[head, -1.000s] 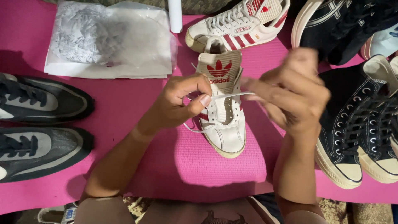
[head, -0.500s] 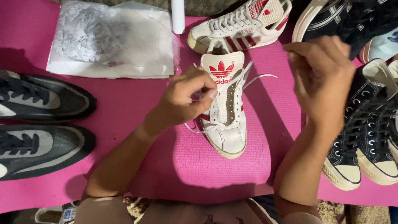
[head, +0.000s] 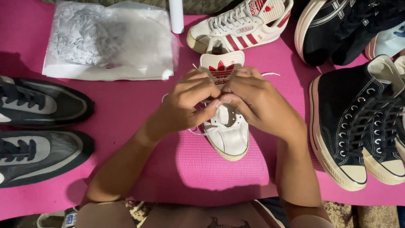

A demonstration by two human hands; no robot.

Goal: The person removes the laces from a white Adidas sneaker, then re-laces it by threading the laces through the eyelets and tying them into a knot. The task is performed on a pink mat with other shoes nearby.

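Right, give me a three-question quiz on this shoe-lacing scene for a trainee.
1. True or false: both hands, the left hand and the right hand, meet over the white sneaker on the pink mat.
2. Multiple choice: what lies at the far left of the mat? A) a pair of dark low sneakers B) a toolbox C) a folded towel
3. Fill in: the matching white sneaker with red stripes lies ____ the one being laced, farther from the person.

Key: 1 true; 2 A; 3 beyond. The black high-top shoes sit on the right, and a clear plastic bag lies at top left.
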